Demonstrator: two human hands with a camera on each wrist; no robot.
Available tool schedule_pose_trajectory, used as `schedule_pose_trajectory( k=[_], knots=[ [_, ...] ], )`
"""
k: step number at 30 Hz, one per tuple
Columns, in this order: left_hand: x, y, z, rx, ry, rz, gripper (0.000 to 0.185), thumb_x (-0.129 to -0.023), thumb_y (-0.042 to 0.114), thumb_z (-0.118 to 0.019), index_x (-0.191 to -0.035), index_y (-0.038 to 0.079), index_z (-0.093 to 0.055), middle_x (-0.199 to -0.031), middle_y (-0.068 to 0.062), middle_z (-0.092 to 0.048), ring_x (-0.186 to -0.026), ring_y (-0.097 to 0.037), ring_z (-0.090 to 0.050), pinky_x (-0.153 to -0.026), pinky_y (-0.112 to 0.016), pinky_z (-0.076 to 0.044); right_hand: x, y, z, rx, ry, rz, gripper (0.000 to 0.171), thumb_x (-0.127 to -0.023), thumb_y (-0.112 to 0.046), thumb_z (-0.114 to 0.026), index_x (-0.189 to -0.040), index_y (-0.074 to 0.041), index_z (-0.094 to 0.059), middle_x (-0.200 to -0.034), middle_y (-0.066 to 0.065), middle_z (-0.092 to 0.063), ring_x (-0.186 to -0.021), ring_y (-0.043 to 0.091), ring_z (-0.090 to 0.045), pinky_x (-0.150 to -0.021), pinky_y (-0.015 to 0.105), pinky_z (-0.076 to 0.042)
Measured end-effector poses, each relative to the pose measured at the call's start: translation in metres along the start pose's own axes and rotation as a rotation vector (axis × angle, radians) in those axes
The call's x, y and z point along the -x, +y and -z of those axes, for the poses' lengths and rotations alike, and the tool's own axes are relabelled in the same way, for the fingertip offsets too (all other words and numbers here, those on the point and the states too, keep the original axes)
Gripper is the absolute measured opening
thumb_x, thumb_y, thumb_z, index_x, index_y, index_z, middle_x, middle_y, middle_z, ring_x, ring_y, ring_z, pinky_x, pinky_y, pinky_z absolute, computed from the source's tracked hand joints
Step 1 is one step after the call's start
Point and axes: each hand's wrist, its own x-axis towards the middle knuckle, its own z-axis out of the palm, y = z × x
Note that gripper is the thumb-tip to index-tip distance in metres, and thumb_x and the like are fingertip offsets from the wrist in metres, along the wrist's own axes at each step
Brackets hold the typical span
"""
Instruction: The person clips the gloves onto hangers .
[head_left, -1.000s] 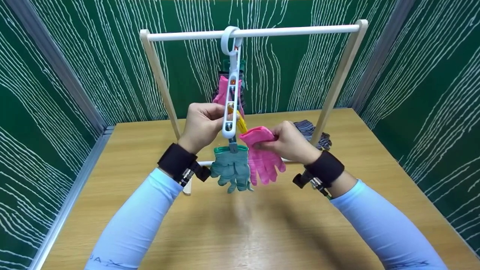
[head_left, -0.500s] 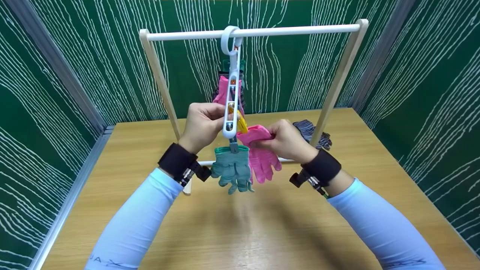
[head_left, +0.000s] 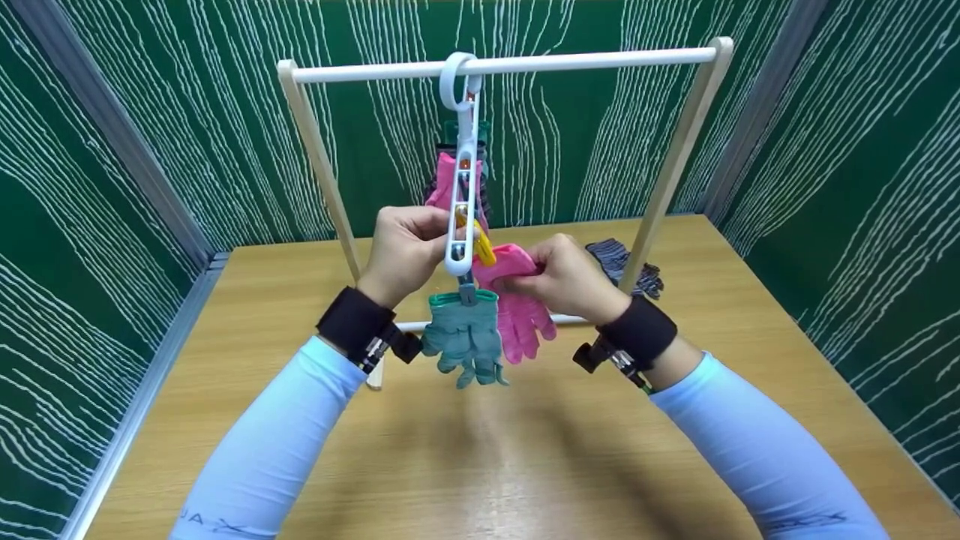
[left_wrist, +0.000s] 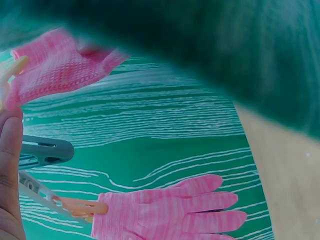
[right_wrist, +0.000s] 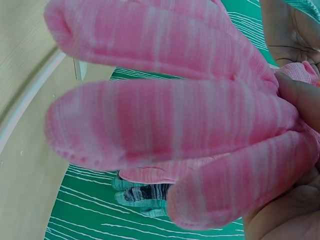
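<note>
My left hand (head_left: 409,244) pinches a yellow clip (head_left: 484,249) on a white clip hanger (head_left: 459,259). A pink knit glove (head_left: 525,326) hangs from my right hand (head_left: 574,277), which grips it near the cuff. In the left wrist view the yellow clip's tip (left_wrist: 19,66) overlaps the cuff of that pink glove (left_wrist: 62,75); whether the cuff sits between its jaws I cannot tell. On the hanger's near end, a grey clip (head_left: 468,294) holds a green glove (head_left: 463,337). Farther back hangs another pink glove (head_left: 444,180), held by an orange clip (left_wrist: 82,206).
The hanger hooks over the white rail (head_left: 585,61) of a wooden stand (head_left: 686,150). Dark striped gloves (head_left: 611,259) lie on the table (head_left: 300,450) by the stand's right leg. More gloves hang at the hanger's far end. Green walls with white lines enclose the table.
My right hand has moved slightly left and up, bringing the pink glove's cuff against the yellow clip. The left hand stays in place on the clip.
</note>
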Motion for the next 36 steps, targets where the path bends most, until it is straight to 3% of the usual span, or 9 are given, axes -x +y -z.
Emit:
schedule_pose_trajectory(
  k=[7,20,36],
  knots=[
    [0.0017,-0.0006,-0.0008,0.013,-0.015,0.007,0.015,-0.095,-0.003,-0.08,-0.107,-0.011,-0.081,-0.101,-0.022,-0.082,-0.08,-0.01,-0.076,-0.084,-0.028,-0.066,0.0008,-0.001,-0.0011,-0.036,-0.014,0.007,0.012,-0.098,-0.008,-0.08,-0.104,0.002,-0.084,-0.09,0.018,-0.083,-0.074,0.026,-0.08,-0.067,0.024,-0.065],
    [0.0054,-0.0045,0.0017,0.039,-0.056,-0.036,0.016,-0.092,-0.005,-0.082,-0.107,-0.01,-0.081,-0.096,-0.016,-0.083,-0.077,-0.012,-0.073,-0.071,-0.024,-0.061,0.0028,-0.0007,-0.005,-0.034,-0.013,0.036,0.015,-0.097,-0.009,-0.081,-0.108,0.002,-0.084,-0.095,0.019,-0.083,-0.08,0.03,-0.082,-0.068,0.024,-0.065],
    [0.0082,-0.0034,0.0016,0.098,-0.103,0.002,0.025,-0.093,-0.006,-0.079,-0.117,-0.012,-0.076,-0.105,-0.014,-0.083,-0.088,-0.014,-0.077,-0.089,-0.033,-0.067,0.0053,0.0005,-0.0071,-0.019,0.01,0.089,0.011,-0.098,-0.005,-0.078,-0.101,0.003,-0.084,-0.088,0.019,-0.082,-0.067,0.027,-0.077,-0.064,0.022,-0.063]
  ],
)
